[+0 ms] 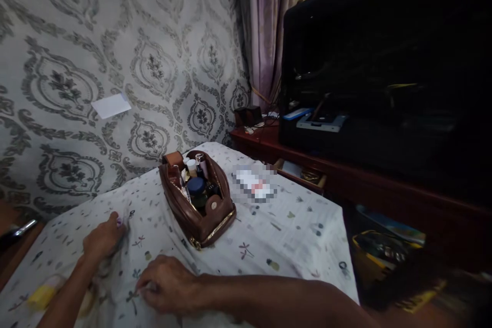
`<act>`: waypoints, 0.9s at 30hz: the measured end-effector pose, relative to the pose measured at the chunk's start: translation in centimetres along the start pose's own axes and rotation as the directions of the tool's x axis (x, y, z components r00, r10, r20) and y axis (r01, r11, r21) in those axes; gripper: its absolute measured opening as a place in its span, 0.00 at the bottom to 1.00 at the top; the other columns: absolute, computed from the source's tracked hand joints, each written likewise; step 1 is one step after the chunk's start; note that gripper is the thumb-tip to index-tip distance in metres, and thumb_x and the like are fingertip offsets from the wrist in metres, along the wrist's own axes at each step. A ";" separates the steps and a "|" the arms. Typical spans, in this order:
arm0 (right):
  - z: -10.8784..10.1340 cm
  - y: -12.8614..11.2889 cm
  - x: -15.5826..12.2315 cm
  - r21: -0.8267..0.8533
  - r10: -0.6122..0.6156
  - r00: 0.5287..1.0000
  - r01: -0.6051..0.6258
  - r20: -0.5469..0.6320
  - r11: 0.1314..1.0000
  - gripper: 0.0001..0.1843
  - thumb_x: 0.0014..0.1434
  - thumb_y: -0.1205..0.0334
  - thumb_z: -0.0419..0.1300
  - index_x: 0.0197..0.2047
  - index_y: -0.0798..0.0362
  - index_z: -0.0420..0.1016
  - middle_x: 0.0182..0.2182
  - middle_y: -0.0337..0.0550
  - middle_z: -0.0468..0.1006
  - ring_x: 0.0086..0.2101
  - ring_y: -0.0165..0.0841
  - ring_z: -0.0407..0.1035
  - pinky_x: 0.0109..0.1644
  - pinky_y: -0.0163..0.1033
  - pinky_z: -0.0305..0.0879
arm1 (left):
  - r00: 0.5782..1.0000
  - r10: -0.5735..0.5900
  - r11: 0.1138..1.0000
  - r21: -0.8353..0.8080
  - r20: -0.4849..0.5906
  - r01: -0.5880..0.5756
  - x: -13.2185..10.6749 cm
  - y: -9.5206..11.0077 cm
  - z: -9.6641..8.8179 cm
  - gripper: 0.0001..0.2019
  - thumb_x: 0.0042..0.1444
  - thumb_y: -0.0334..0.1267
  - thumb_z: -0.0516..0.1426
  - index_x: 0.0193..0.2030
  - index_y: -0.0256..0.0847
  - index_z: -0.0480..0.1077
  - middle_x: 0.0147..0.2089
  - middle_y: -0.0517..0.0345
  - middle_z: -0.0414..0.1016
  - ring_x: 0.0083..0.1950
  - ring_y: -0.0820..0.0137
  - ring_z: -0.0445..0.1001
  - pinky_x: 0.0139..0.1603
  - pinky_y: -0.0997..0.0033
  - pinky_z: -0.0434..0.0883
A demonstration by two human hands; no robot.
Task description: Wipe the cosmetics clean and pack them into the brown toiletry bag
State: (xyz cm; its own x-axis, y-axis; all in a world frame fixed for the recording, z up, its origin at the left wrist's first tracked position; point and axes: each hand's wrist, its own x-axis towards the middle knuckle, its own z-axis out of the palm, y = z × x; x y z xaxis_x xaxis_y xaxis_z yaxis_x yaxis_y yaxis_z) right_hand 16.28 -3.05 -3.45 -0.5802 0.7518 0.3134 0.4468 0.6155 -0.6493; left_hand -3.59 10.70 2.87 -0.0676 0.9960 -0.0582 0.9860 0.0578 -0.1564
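My left hand (103,237) is closed low over the patterned white cloth (292,246), left of a brown makeup bag (180,210). A small purplish spot shows at its fingertips; whether it is a nail or an object I cannot tell. Nearer to me, my right hand (167,284) has its fingers curled together in a pinch, with a pale bit at the tips too small to name. Unzipped and upright, the bag holds several cosmetics, among them a jar with a dark blue lid (196,185) and a white-capped bottle (191,166). Neither hand touches the bag.
Right of the bag lies a blurred-out white and red item (254,184). A yellow, blurry object (43,294) is by my left forearm. Beyond the table are an open drawer (321,180), a large black television (384,61), and a patterned wall with a white switch plate (111,106).
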 end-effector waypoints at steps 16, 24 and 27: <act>-1.7 1.5 0.7 0.152 0.223 0.957 -0.196 -0.185 0.969 0.28 0.58 0.65 0.61 0.62 0.58 0.65 0.50 0.53 0.70 0.45 0.39 0.69 0.54 0.47 0.68 | 0.931 0.150 0.759 -0.565 -0.333 -0.324 -11.5 2.9 -1.2 0.21 0.64 0.56 0.44 0.32 0.43 0.67 0.29 0.58 0.74 0.36 0.63 0.74 0.41 0.67 0.67; -1.4 1.5 0.5 0.040 0.162 0.978 -0.158 -0.133 0.987 0.20 0.59 0.64 0.63 0.55 0.55 0.70 0.49 0.50 0.70 0.50 0.41 0.66 0.57 0.47 0.66 | 0.860 -0.060 0.587 -0.714 -0.507 -0.381 -12.0 2.9 3.4 0.17 0.66 0.50 0.46 0.50 0.42 0.66 0.49 0.51 0.72 0.52 0.61 0.71 0.56 0.61 0.69; -1.3 1.3 0.4 -0.043 0.144 0.986 -0.148 -0.090 0.988 0.17 0.61 0.63 0.62 0.52 0.57 0.70 0.50 0.51 0.70 0.53 0.41 0.65 0.60 0.47 0.64 | 0.827 0.226 0.625 -0.575 -0.515 -0.528 -11.9 3.3 5.4 0.14 0.66 0.47 0.46 0.47 0.43 0.67 0.46 0.50 0.72 0.51 0.59 0.70 0.57 0.55 0.69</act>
State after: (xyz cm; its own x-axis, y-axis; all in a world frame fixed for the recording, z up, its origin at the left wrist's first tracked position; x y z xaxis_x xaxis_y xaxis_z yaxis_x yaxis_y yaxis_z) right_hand 17.51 -1.66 -3.29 -0.4464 0.8506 0.2780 0.5562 0.5071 -0.6584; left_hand -0.34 -1.35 -2.22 0.2453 0.8719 0.4238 0.7393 -0.4511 0.5000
